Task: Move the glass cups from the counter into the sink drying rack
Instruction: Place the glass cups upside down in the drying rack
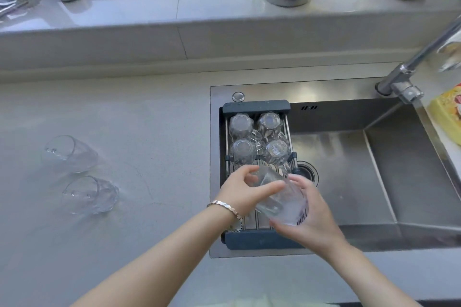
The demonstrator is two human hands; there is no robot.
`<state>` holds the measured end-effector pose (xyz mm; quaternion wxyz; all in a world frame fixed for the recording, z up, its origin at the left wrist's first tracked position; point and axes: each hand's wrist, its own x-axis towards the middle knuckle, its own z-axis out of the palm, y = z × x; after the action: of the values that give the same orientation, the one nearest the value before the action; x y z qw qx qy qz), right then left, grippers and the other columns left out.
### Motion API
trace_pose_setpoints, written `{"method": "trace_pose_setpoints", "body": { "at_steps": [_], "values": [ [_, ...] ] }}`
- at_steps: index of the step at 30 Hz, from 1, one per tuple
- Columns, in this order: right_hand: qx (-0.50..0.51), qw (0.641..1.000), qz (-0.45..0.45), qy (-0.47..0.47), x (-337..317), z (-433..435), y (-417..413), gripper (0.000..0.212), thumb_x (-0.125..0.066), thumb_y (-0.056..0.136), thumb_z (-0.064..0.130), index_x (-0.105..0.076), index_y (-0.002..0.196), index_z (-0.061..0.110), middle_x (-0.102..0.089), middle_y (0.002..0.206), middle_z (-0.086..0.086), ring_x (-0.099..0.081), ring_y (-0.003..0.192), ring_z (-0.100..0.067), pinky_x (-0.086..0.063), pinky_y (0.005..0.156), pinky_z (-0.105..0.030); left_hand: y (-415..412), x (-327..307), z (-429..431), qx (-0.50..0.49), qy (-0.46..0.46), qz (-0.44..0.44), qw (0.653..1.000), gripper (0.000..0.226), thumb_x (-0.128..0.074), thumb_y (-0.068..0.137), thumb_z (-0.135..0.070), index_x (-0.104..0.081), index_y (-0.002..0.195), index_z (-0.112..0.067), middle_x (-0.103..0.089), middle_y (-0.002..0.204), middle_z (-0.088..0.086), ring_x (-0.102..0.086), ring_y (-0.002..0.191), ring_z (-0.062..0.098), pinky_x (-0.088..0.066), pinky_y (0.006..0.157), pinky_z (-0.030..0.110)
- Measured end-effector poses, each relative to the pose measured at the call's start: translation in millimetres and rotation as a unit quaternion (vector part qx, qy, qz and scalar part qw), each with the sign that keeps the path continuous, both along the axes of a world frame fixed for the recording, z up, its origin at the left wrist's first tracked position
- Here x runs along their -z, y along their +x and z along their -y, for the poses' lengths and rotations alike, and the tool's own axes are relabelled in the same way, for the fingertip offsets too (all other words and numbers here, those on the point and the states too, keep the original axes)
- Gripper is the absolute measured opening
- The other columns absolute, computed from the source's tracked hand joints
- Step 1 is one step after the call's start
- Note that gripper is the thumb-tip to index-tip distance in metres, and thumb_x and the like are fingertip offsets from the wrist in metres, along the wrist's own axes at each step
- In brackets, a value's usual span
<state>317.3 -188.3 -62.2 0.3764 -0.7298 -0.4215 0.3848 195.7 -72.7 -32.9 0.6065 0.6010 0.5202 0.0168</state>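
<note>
Glass cup held by both hands over the drying rack, lower centre.
Left hand and right hand fingers wrap it; next, invert and seat behind four racked cups; two cups remain on the desk.

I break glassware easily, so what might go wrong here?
The glass cup, held tilted in both hands (left hand, right hand) above the drying rack, may knock the four inverted cups already there. The two cups on the counter lie on their sides and might roll.
</note>
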Motion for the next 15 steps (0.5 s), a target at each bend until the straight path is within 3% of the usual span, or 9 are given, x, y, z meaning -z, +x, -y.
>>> {"method": "trace_pose_setpoints", "body": {
  "at_steps": [2,4,6,8,10,15],
  "values": [
    [0.018,0.998,0.041,-0.032,-2.6,1.8,12.2,0.075,-0.083,0.051,0.033,-0.040,0.112,0.041,-0.055,0.111,0.009,-0.055,0.099,-0.005,-0.042,0.079,-0.007,3.8,12.1,-3.7,0.040,0.027,-0.021,0.999,0.073,-0.064,0.077,-0.054,-0.038,0.138,-0.024,-0.045,0.142,0.003,-0.046,0.127,0.019,-0.042,0.107,0.038],
    [0.029,0.991,0.100,-0.088,-3.4,-1.2,24.3,0.068,-0.083,0.058,0.028,-0.043,0.112,0.034,-0.051,0.111,0.007,-0.051,0.098,-0.011,-0.038,0.075,-0.018,4.4,28.3,-10.0,0.113,0.138,-0.094,0.979,0.065,-0.055,0.086,-0.046,-0.033,0.141,-0.020,-0.035,0.150,0.004,-0.037,0.136,0.020,-0.035,0.112,0.038],
    [-0.006,0.970,0.181,-0.162,-1.3,-10.9,34.6,0.065,-0.078,0.061,0.033,-0.044,0.117,0.033,-0.049,0.111,0.004,-0.053,0.098,-0.018,-0.037,0.074,-0.025,4.6,46.0,-16.6,0.248,0.256,-0.175,0.918,0.065,-0.055,0.090,-0.033,-0.023,0.145,-0.020,-0.020,0.157,0.003,-0.026,0.142,0.022,-0.031,0.115,0.041],
    [-0.077,0.938,0.266,-0.210,5.2,-24.1,38.7,0.066,-0.071,0.063,0.037,-0.042,0.123,0.035,-0.044,0.105,0.001,-0.053,0.099,-0.023,-0.038,0.072,-0.026,5.2,63.6,-21.4,0.367,0.315,-0.229,0.845,0.073,-0.056,0.090,-0.026,-0.011,0.148,-0.024,-0.007,0.160,0.002,-0.017,0.145,0.024,-0.028,0.115,0.044],
    [-0.126,0.911,0.315,-0.233,15.4,-37.4,35.1,0.069,-0.068,0.065,0.035,-0.039,0.128,0.034,-0.036,0.101,-0.001,-0.046,0.103,-0.024,-0.040,0.072,-0.028,7.8,74.6,-24.6,0.414,0.331,-0.263,0.806,0.076,-0.056,0.091,-0.027,-0.006,0.148,-0.025,-0.009,0.159,0.004,-0.020,0.143,0.028,-0.030,0.112,0.045],
    [-0.117,0.905,0.335,-0.236,44.2,-64.8,20.7,0.066,-0.069,0.071,0.029,-0.036,0.128,0.024,-0.042,0.120,-0.010,-0.040,0.114,-0.030,-0.046,0.084,-0.037,8.7,82.6,-28.6,0.392,0.354,-0.285,0.800,0.073,-0.057,0.090,-0.032,-0.014,0.147,-0.018,-0.035,0.146,0.009,-0.041,0.128,0.030,-0.040,0.100,0.042]
  ]
}}
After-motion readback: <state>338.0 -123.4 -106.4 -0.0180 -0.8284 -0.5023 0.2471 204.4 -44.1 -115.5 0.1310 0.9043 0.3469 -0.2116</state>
